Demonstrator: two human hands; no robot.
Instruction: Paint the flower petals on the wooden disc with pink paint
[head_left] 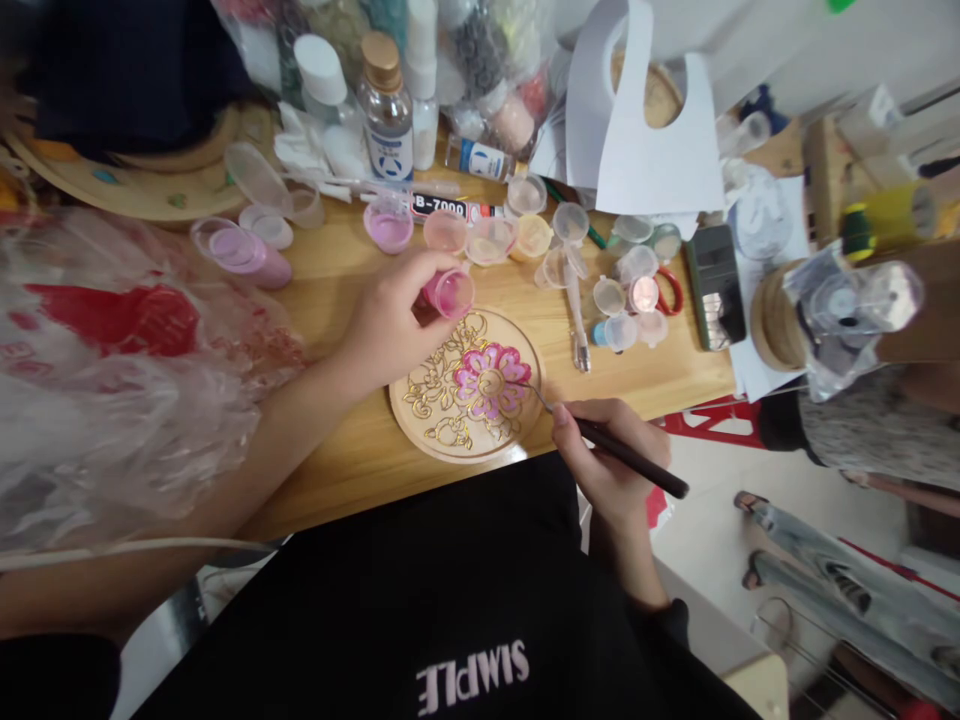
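Note:
My left hand (401, 318) grips a small clear cup of pink paint (452, 293), tilted over the top edge of a round wooden plaque (420, 440). Gold raised outlines of flowers and leaves cover the plaque. Its central flower (493, 382) has petals filled with pink and lilac. In my right hand (607, 455) is a thin tool with a dark handle (637, 462); its fine metal tip reaches the flower's right side. Whether the tip touches the surface I cannot tell.
Small paint cups (491, 240) line the back of the table, near bottles (386, 120) and a glue tube (450, 209). A crumpled plastic bag (135, 400) covers the left. A brush (577, 330), red scissors (670, 292) and a phone (716, 287) lie right. Another person's legs (847, 590) show at right.

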